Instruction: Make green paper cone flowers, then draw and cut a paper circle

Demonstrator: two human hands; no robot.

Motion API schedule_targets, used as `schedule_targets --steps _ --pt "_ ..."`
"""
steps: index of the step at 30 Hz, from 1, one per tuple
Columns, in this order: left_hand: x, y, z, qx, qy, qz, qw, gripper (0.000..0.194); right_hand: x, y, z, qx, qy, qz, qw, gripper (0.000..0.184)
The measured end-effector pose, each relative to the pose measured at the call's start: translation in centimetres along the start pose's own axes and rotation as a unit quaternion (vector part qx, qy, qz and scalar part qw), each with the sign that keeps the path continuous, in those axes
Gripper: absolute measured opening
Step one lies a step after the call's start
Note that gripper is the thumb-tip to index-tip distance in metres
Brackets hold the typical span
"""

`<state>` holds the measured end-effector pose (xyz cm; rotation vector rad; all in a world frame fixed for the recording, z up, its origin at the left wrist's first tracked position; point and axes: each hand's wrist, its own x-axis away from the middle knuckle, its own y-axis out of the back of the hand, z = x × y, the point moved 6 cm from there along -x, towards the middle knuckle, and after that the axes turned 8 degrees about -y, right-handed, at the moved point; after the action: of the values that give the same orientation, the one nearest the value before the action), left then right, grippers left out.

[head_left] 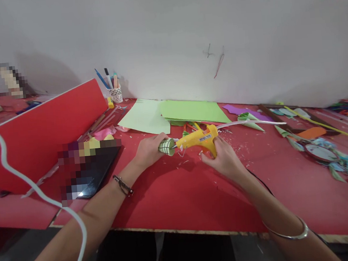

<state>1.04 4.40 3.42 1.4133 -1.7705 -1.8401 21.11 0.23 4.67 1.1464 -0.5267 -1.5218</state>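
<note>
My right hand (227, 158) is wrapped round the handle of a yellow glue gun (197, 138), which points left. A long clear glue stick (249, 122) sticks out of its back end. My left hand (149, 150) grips a small rolled cone of green paper (165, 147) with a dark grid drawn on it. The gun's nozzle reaches the open right end of the cone; whether it touches the paper inside, I cannot tell. Part of my left fingers is hidden behind the cone.
Green paper sheets (195, 110) lie behind my hands. A patterned cup (115, 95) of pens stands at the white wall. A black tablet (100, 169) and a red board (49, 137) are at left. A white cable (45, 194) crosses the left foreground. A round decorated piece (320, 153) lies at right.
</note>
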Motion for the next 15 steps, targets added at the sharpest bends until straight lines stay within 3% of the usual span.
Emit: schedule_targets --steps 15 --pt "-0.01 0.32 -0.12 -0.028 0.022 0.009 0.999 0.020 -0.28 -0.03 -0.11 -0.003 -0.004 0.042 0.999 0.034"
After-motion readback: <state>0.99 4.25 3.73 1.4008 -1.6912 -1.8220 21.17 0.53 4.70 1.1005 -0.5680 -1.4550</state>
